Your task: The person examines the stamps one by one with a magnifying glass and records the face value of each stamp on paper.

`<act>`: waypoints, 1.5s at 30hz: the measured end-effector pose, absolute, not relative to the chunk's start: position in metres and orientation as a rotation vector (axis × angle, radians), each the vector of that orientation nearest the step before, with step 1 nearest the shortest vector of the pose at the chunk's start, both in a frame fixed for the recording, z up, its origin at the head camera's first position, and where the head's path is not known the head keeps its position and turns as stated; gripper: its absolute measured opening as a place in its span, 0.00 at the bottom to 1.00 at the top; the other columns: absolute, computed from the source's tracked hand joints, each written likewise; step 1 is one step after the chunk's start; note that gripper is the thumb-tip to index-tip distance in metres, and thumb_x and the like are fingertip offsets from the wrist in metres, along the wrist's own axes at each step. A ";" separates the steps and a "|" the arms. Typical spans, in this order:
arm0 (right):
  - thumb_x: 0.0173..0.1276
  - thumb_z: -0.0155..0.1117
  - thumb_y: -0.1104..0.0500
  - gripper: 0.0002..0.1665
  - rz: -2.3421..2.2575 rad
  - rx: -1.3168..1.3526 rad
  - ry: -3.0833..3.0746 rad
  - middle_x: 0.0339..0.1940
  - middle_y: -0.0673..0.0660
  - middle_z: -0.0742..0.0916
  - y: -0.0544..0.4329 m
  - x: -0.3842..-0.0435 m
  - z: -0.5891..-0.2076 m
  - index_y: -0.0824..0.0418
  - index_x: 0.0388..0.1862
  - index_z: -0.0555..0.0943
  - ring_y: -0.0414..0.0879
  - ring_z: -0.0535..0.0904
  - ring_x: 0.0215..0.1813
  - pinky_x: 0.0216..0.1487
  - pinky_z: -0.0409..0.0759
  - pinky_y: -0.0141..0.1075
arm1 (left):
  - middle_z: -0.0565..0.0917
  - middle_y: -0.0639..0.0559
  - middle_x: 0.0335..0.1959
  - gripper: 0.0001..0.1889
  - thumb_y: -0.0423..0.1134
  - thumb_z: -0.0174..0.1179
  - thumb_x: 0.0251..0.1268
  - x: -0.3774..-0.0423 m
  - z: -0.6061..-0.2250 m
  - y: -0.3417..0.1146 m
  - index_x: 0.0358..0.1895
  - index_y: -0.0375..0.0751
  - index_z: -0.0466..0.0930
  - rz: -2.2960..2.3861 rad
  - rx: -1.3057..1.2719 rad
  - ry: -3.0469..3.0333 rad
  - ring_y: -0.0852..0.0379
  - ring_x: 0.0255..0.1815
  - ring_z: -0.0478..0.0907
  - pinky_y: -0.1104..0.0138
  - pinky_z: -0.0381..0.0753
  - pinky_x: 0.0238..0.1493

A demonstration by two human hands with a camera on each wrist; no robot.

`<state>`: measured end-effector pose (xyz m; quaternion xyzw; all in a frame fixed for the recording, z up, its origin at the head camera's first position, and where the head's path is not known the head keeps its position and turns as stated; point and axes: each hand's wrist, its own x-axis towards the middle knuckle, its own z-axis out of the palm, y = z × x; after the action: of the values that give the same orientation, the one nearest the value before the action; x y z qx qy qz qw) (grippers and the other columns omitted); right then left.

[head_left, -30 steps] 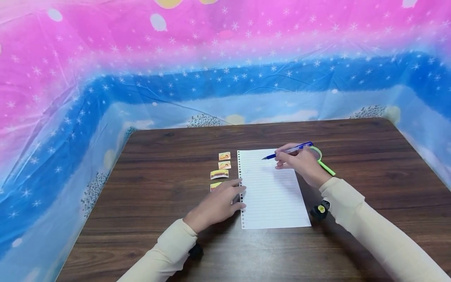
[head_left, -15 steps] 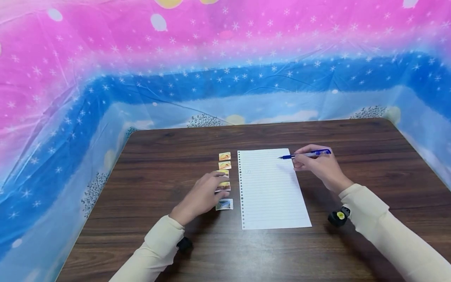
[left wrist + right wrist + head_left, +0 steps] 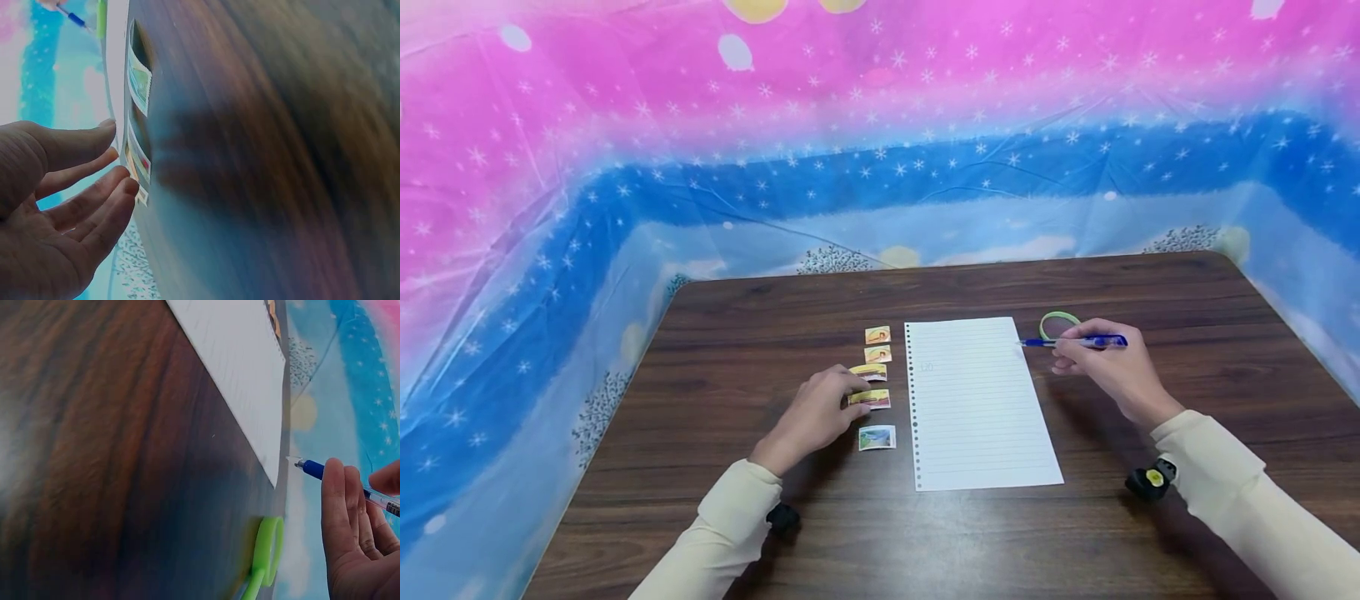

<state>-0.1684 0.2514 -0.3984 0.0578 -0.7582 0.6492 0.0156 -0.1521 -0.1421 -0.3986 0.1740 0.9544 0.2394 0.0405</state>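
My left hand hovers at the left side of a column of several small postage stamps, its fingertips over the two yellow-and-red stamps. In the left wrist view thumb and fingers stand apart with nothing between them. Two orange stamps lie farther up the column, and a blue-green landscape stamp lies nearest me. My right hand pinches a blue pen, its tip by the right edge of a lined sheet. Faint writing shows near the sheet's punched left side.
Beyond the right hand lies a green magnifying glass, its handle hidden by that hand in the head view. Dark wooden table surrounds everything, and a pink-and-blue snowflake cloth hangs behind its far edge.
The left hand has moved off the sheet's left edge to the stamps, uncovering the landscape stamp. The right hand has drawn rightward with the pen, away from the sheet's middle.
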 end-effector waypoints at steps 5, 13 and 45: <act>0.71 0.70 0.57 0.20 1.893 0.113 -2.416 0.34 0.58 0.89 0.259 -0.163 -0.403 0.75 0.47 0.81 0.49 0.89 0.32 0.41 0.87 0.37 | 0.84 0.48 0.46 0.10 0.35 0.70 0.65 -0.154 -0.401 -0.145 0.48 0.41 0.90 0.769 0.481 2.910 0.53 0.44 0.83 0.57 0.83 0.45; 0.71 0.69 0.61 0.21 1.975 0.090 -2.316 0.35 0.61 0.90 0.268 -0.157 -0.410 0.81 0.48 0.79 0.48 0.89 0.34 0.41 0.87 0.38 | 0.86 0.50 0.42 0.07 0.34 0.70 0.64 -0.158 -0.403 -0.148 0.44 0.40 0.90 0.813 0.461 2.885 0.57 0.40 0.82 0.57 0.83 0.45; 0.69 0.72 0.60 0.22 1.727 -0.013 -2.476 0.36 0.52 0.89 0.286 -0.142 -0.425 0.80 0.49 0.82 0.47 0.89 0.31 0.36 0.87 0.34 | 0.87 0.52 0.32 0.03 0.31 0.71 0.62 -0.166 -0.409 -0.145 0.37 0.40 0.91 0.790 0.441 2.880 0.59 0.34 0.81 0.59 0.83 0.41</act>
<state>-0.1424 0.2860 -0.4254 -0.0043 -0.8187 0.5710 0.0615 -0.1660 -0.1453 -0.4092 0.1457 0.9523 0.2611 0.0614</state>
